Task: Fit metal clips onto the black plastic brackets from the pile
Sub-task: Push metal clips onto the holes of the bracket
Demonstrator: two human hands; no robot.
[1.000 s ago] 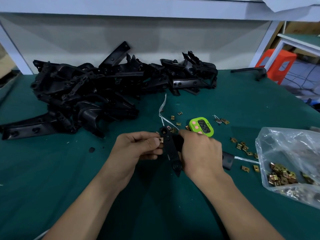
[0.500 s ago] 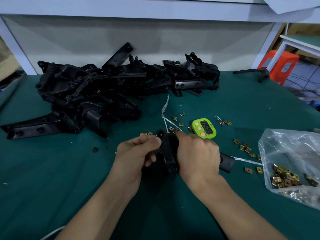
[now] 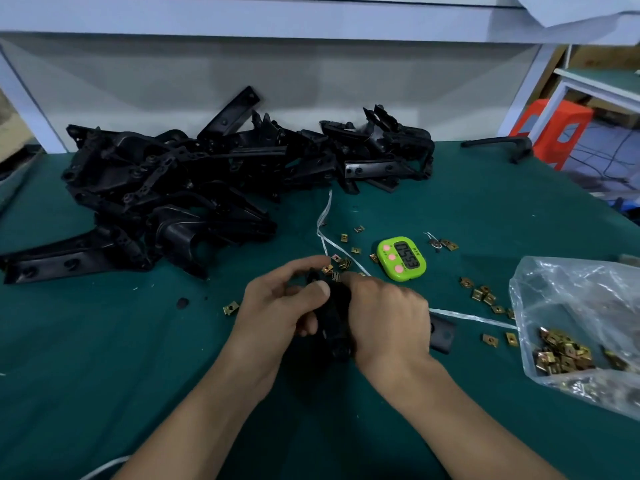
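Note:
A black plastic bracket (image 3: pixel 334 317) is held between both hands just above the green table (image 3: pixel 104 358). My left hand (image 3: pixel 280 306) curls round its upper end, thumb pressed on the top. My right hand (image 3: pixel 384 317) grips its right side and hides most of it; the bracket's far end (image 3: pixel 441 332) sticks out past that hand. A brass-coloured metal clip (image 3: pixel 327 270) shows at my left fingertips, by the bracket's top. A big pile of black brackets (image 3: pixel 180 188) fills the back left of the table. Loose clips (image 3: pixel 485 296) lie scattered to the right.
A clear plastic bag (image 3: pixel 581 306) with many clips sits at the right edge. A green digital timer (image 3: pixel 401 258) lies behind my hands. A white string (image 3: pixel 325 220) runs across the table. One clip (image 3: pixel 230 308) lies left of my left hand. A lone black bracket (image 3: pixel 502 145) rests back right.
The clip my left hand pinched against the bracket's upper end is now at its top. My left thumb has pressed down on the bracket. Both hands shifted slightly; the view moved closer.

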